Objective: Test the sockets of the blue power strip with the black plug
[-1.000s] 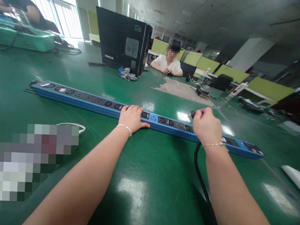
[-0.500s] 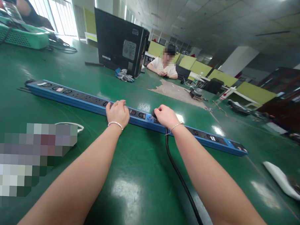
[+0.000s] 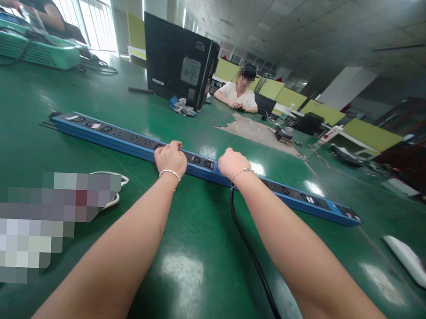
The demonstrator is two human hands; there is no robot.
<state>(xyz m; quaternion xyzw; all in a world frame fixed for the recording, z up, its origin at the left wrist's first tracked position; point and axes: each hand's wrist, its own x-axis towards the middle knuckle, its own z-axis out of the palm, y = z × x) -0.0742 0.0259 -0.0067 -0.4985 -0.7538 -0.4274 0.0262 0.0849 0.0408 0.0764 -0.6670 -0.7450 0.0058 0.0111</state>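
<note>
A long blue power strip (image 3: 128, 149) with a black socket face lies slantwise across the green table. My left hand (image 3: 171, 158) is closed around it left of the middle, the fingers over the sockets. Further right, my right hand (image 3: 234, 164) is closed over the strip on the plug end of a black power cable; the plug itself is hidden under the hand. The black cable (image 3: 251, 250) comes out below my right wrist and runs down to the bottom edge. Between my hands, round-cornered sockets (image 3: 202, 163) show.
A black computer case (image 3: 175, 59) stands behind the strip, with grey-blue gloves (image 3: 183, 106) beside it. A green basket (image 3: 58, 54) with cables is at the far left. Two other people sit around the table. A white object (image 3: 406, 262) lies at the right.
The view has shifted slightly, moving the scene rightward. My right hand has turned over the plug, which showed before and is now covered. My left fingers have curled in more around the strip.
</note>
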